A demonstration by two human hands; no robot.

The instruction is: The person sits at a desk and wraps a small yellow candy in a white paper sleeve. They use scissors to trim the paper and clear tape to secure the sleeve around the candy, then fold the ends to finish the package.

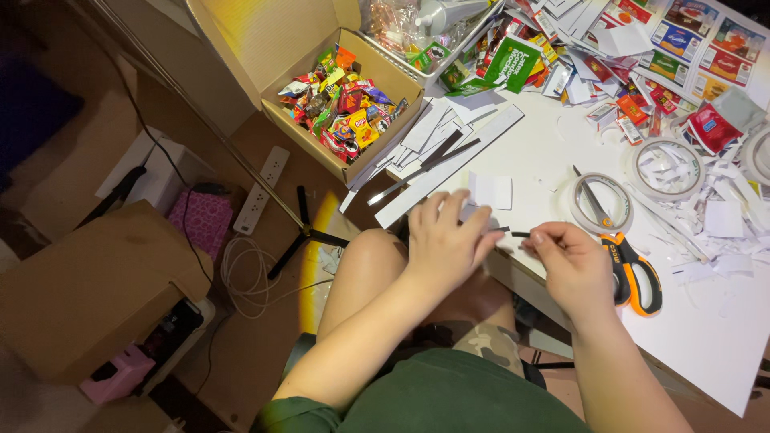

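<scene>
scissors (634, 269) and tape roll (601, 202) crowd right

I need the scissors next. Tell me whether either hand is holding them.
No: the orange-handled scissors lie on the white table, beside the right hand.

Your left hand (445, 240) and right hand (573, 269) meet at the near edge of the table (706, 337), with a thin strip (513, 233) between them. Just right of your right hand lie the scissors (634, 273), their blades reaching into a tape roll (601, 202) behind it. A second tape roll (666, 167) sits farther right. Behind your left hand lies a ruler (449, 167), and left of that an open box (345, 100) with packets in it. Printed sheets (690, 40) cover the table's far right, and a power strip (261, 188) lies on the floor to the left.
</scene>
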